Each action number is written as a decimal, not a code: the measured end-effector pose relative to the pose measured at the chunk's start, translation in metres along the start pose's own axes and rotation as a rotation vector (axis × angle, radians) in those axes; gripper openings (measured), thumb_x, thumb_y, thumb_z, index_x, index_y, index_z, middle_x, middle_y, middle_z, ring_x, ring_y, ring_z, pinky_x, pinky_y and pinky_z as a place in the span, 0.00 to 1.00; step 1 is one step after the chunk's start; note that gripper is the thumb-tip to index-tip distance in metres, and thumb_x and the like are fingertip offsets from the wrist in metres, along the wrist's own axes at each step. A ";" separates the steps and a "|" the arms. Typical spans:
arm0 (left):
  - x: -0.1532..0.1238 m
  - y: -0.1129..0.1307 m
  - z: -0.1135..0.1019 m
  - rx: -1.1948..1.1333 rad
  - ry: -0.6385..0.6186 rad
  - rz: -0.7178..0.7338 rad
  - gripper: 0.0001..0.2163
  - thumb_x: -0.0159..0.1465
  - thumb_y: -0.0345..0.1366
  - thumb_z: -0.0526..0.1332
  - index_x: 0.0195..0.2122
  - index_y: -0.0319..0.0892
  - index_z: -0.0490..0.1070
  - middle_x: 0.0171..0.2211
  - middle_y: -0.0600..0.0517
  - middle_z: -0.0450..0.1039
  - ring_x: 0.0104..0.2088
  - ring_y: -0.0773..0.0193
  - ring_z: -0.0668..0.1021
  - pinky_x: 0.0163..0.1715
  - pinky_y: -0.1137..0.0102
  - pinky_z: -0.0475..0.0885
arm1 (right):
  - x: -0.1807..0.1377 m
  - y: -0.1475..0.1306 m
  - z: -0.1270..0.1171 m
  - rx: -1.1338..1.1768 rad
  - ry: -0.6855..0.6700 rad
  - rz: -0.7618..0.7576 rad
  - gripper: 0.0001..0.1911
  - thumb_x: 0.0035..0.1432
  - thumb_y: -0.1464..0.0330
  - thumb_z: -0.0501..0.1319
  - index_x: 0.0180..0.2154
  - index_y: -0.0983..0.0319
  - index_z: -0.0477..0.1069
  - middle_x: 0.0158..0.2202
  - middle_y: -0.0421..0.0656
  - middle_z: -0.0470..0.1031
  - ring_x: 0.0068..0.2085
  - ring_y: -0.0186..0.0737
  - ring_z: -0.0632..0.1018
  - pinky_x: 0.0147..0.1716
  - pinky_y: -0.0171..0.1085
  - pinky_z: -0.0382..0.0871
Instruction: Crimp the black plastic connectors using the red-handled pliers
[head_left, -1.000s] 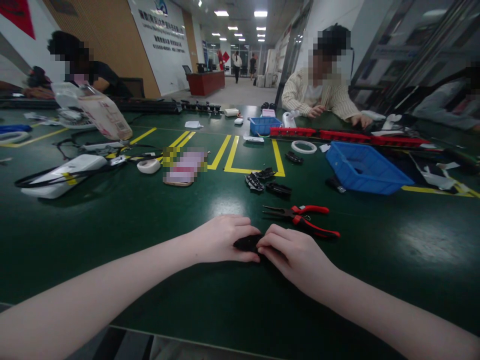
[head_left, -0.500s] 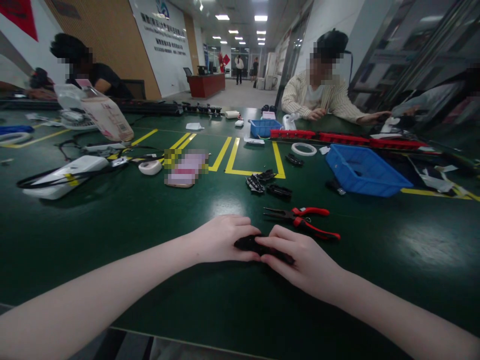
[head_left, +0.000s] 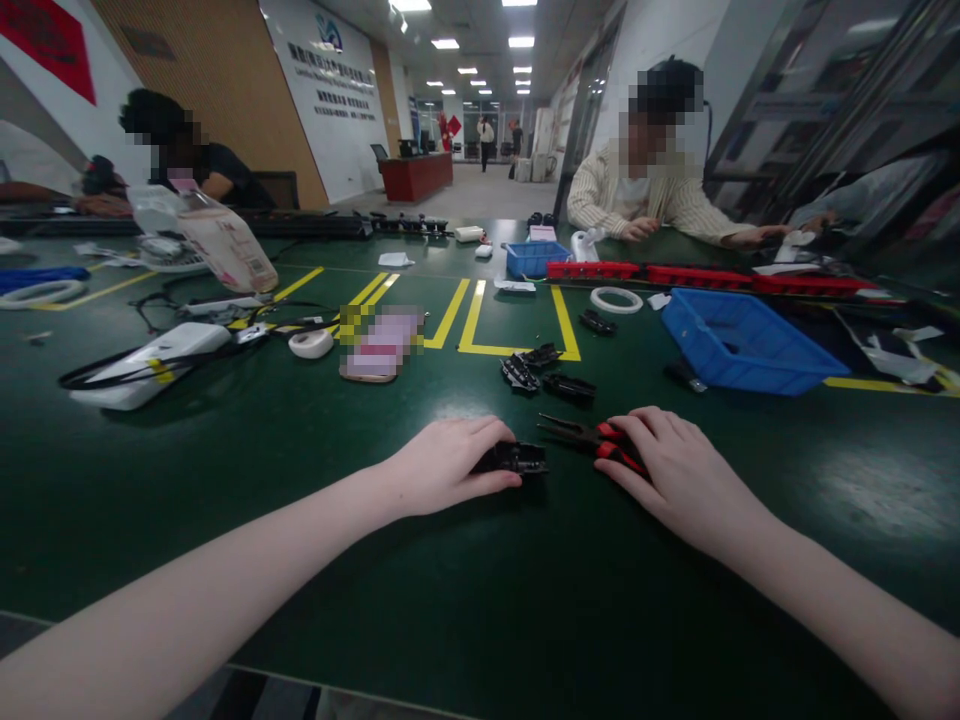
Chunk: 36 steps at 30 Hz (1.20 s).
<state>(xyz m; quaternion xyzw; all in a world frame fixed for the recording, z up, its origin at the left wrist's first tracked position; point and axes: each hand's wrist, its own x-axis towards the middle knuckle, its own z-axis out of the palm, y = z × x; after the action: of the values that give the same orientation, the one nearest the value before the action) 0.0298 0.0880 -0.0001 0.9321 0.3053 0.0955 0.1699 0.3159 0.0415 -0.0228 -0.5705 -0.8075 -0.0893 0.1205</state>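
My left hand (head_left: 448, 464) rests on the green table (head_left: 225, 470) with its fingers closed on a small black plastic part (head_left: 519, 458), which lies flat and sticks out to the right. My right hand (head_left: 675, 470) lies over the red handles of the pliers (head_left: 592, 437), fingers curled onto them; the dark jaws point left, just beyond the black part. Both forearms reach in from the bottom of the picture.
Three more black parts (head_left: 544, 372) lie just beyond the pliers. A blue bin (head_left: 742, 345) stands to the right, a white tape ring (head_left: 616, 299) and a smaller blue bin (head_left: 532, 258) farther back. A phone (head_left: 379, 350), cables and a white device (head_left: 142, 362) lie left. Other people sit across.
My right hand let go of the black part and moved right onto the pliers' red handles. My left hand stayed on the part. The view shifted slightly.
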 end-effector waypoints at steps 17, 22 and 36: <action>0.001 -0.001 0.001 0.050 0.002 0.025 0.14 0.66 0.46 0.58 0.46 0.42 0.65 0.41 0.51 0.74 0.39 0.60 0.77 0.36 0.67 0.69 | -0.001 -0.010 -0.030 0.221 0.037 -0.236 0.18 0.58 0.56 0.59 0.45 0.61 0.68 0.42 0.48 0.71 0.36 0.41 0.75 0.32 0.40 0.73; 0.002 -0.001 0.002 0.054 -0.001 0.032 0.14 0.66 0.46 0.58 0.46 0.42 0.65 0.40 0.51 0.74 0.38 0.61 0.77 0.35 0.68 0.69 | -0.001 -0.010 -0.030 0.263 -0.011 -0.194 0.18 0.58 0.55 0.58 0.45 0.61 0.69 0.42 0.48 0.71 0.37 0.41 0.76 0.33 0.40 0.73; 0.002 0.000 0.001 0.095 -0.013 0.039 0.15 0.66 0.47 0.58 0.46 0.41 0.65 0.41 0.51 0.73 0.38 0.60 0.76 0.36 0.67 0.68 | -0.002 -0.014 -0.029 0.284 -0.053 -0.188 0.19 0.58 0.55 0.58 0.44 0.61 0.70 0.42 0.48 0.72 0.36 0.42 0.76 0.33 0.40 0.74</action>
<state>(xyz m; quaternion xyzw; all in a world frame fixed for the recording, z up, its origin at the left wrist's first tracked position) 0.0319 0.0886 -0.0011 0.9455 0.2901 0.0783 0.1253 0.3063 0.0273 0.0039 -0.4719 -0.8646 0.0298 0.1699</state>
